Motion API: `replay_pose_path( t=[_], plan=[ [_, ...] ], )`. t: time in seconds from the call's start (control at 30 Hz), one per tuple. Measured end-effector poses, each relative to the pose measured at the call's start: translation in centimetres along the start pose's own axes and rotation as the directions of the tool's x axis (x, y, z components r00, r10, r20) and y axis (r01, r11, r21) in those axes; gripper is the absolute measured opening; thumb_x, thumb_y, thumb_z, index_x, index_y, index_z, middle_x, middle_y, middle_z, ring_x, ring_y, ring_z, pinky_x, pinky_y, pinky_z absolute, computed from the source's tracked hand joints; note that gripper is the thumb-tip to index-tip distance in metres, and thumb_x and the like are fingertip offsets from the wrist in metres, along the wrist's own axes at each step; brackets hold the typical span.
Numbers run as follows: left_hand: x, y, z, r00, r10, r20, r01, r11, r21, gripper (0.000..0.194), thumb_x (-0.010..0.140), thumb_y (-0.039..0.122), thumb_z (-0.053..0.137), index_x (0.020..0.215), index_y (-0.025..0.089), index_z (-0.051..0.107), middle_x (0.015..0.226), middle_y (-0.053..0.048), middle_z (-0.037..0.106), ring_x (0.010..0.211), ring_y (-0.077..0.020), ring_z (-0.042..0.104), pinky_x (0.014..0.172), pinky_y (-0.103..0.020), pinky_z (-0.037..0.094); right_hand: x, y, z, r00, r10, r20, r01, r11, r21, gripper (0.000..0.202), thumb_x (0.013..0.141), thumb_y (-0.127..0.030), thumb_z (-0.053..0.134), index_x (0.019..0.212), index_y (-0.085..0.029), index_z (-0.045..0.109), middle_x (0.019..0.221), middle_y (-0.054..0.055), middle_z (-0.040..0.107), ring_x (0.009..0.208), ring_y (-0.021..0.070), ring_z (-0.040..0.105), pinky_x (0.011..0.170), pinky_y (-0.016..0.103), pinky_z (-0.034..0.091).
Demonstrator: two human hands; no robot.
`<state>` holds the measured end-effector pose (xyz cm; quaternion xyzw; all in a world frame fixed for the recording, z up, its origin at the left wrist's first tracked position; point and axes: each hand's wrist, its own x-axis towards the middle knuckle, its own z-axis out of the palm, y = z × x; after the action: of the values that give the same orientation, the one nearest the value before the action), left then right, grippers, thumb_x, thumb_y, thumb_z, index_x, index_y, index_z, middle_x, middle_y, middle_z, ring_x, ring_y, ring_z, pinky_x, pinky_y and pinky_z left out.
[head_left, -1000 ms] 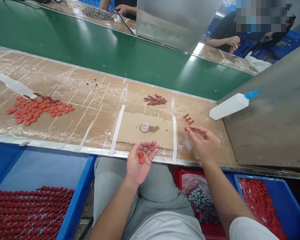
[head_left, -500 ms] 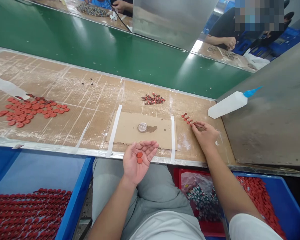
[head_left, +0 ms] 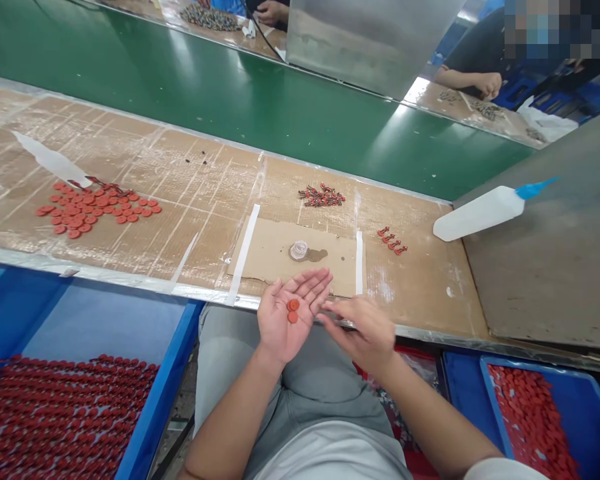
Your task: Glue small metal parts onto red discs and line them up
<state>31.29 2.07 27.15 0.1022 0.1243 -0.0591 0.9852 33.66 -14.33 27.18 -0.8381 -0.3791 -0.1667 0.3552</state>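
My left hand (head_left: 286,327) is palm up at the table's front edge, fingers stretched out, with two red discs (head_left: 293,311) lying on the palm. Close beside its fingertips is my right hand (head_left: 363,330), fingers apart and nothing seen between them. Beyond the hands a small clear cup (head_left: 299,251) stands on a taped cardboard piece (head_left: 270,250), beside a brown wet patch. Several red discs with small dark parts on them (head_left: 393,241) form a short row to the right. Behind the cardboard lies a pile of small red and dark parts (head_left: 322,195).
Many red discs (head_left: 75,210) and a white bottle (head_left: 55,163) are at left. A blue-tipped bottle (head_left: 480,213) leans near the metal panel (head_left: 555,253). Blue trays (head_left: 167,373) of red parts flank my legs. Across the green strip (head_left: 230,100), other people's hands show.
My right hand has left the row of red pieces and moved left and nearer, to beside my left hand. The view has shifted slightly. Both discs remain on my left palm.
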Motion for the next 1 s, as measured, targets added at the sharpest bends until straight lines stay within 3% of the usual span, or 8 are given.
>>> replay_pose_path(
  t=[0.23, 0.4, 0.5, 0.6, 0.7, 0.77, 0.87, 1.0],
  plan=[
    [-0.5, 0.2, 0.1, 1.0, -0.015, 0.004, 0.015, 1.0, 0.002, 0.052, 0.089, 0.046, 0.038, 0.116, 0.007, 0.06, 0.133, -0.02, 0.056, 0.133, -0.0301, 0.043, 0.114, -0.044, 0.025, 2.0, -1.2, 3.0, 0.984, 0.095, 0.152, -0.117, 0.983, 0.141, 0.028, 0.08, -0.02, 0.067, 0.108, -0.025, 0.063, 0.094, 0.003, 0.072, 0.08, 0.0168, 0.065, 0.074, 0.033, 0.052],
    [-0.5, 0.5, 0.0, 1.0, -0.003, 0.007, 0.003, 1.0, -0.017, 0.053, 0.089, 0.047, 0.038, 0.115, 0.006, 0.061, 0.134, -0.021, 0.055, 0.132, -0.0298, 0.044, 0.112, -0.041, 0.028, 2.1, -1.6, 3.2, 0.929, 0.288, 0.234, -0.347, 0.896, 0.277, 0.024, 0.077, -0.025, 0.071, 0.101, -0.024, 0.068, 0.089, 0.003, 0.072, 0.072, 0.0156, 0.065, 0.07, 0.032, 0.054],
    [-0.3, 0.6, -0.3, 1.0, 0.015, -0.009, -0.015, 0.999, -0.044, 0.049, 0.089, 0.044, 0.041, 0.113, 0.007, 0.064, 0.13, -0.019, 0.059, 0.128, -0.0292, 0.048, 0.108, -0.041, 0.035, 2.6, -1.9, 2.9, 0.853, 0.427, 0.3, -0.521, 0.737, 0.431, 0.029, 0.071, -0.027, 0.077, 0.098, -0.022, 0.07, 0.087, 0.004, 0.073, 0.075, 0.0164, 0.066, 0.068, 0.03, 0.054],
    [-0.1, 0.6, -0.7, 0.997, 0.056, -0.057, -0.057, 0.998, -0.005, 0.034, 0.088, 0.033, 0.048, 0.104, 0.011, 0.069, 0.115, -0.013, 0.068, 0.113, -0.0237, 0.059, 0.096, -0.035, 0.046, 3.3, -1.6, 2.4, 0.716, 0.581, 0.388, -0.676, 0.438, 0.593, 0.032, 0.064, -0.027, 0.082, 0.093, -0.021, 0.069, 0.081, 0.003, 0.073, 0.072, 0.0153, 0.067, 0.066, 0.029, 0.054],
    [0.0, 0.4, -1.1, 0.994, 0.092, -0.054, -0.086, 0.99, 0.113, 0.022, 0.084, 0.02, 0.056, 0.098, 0.012, 0.071, 0.098, -0.008, 0.071, 0.079, -0.0105, 0.062, 0.066, -0.02, 0.048, 4.1, -1.0, 1.9, 0.579, 0.644, 0.501, -0.718, 0.112, 0.687, 0.034, 0.06, -0.024, 0.084, 0.086, -0.02, 0.063, 0.071, -0.001, 0.072, 0.061, 0.0124, 0.065, 0.054, 0.023, 0.05],
    [-0.1, 0.3, -1.1, 0.997, 0.075, -0.012, -0.072, 0.983, 0.166, 0.021, 0.082, 0.019, 0.061, 0.098, 0.012, 0.072, 0.095, -0.007, 0.071, 0.066, -0.0061, 0.055, 0.054, -0.017, 0.043, 4.6, -0.7, 1.8, 0.53, 0.623, 0.575, -0.72, -0.028, 0.693, 0.033, 0.061, -0.022, 0.084, 0.083, -0.02, 0.06, 0.064, -0.003, 0.069, 0.053, 0.01, 0.061, 0.047, 0.02, 0.045],
    [-0.2, 0.0, -1.1, 0.999, 0.052, -0.003, -0.05, 0.975, 0.215, 0.024, 0.077, 0.021, 0.069, 0.099, 0.014, 0.073, 0.096, -0.007, 0.071, 0.061, -0.004, 0.051, 0.052, -0.017, 0.041, 5.2, -0.5, 2.0, 0.507, 0.551, 0.662, -0.736, -0.122, 0.665, 0.031, 0.064, -0.021, 0.082, 0.083, -0.019, 0.058, 0.064, -0.003, 0.069, 0.049, 0.0074, 0.057, 0.047, 0.019, 0.044],
    [-0.1, 0.0, -1.4, 0.991, 0.134, -0.027, -0.126, 0.97, 0.21, 0.023, 0.073, 0.021, 0.075, 0.096, 0.019, 0.074, 0.093, -0.006, 0.072, 0.053, -0.0015, 0.047, 0.044, -0.014, 0.037, 5.8, -0.8, 2.5, 0.508, 0.531, 0.678, -0.759, -0.096, 0.643, 0.036, 0.063, -0.026, 0.083, 0.086, -0.02, 0.057, 0.064, -0.002, 0.069, 0.047, 0.0083, 0.057, 0.044, 0.02, 0.042]
  ],
)
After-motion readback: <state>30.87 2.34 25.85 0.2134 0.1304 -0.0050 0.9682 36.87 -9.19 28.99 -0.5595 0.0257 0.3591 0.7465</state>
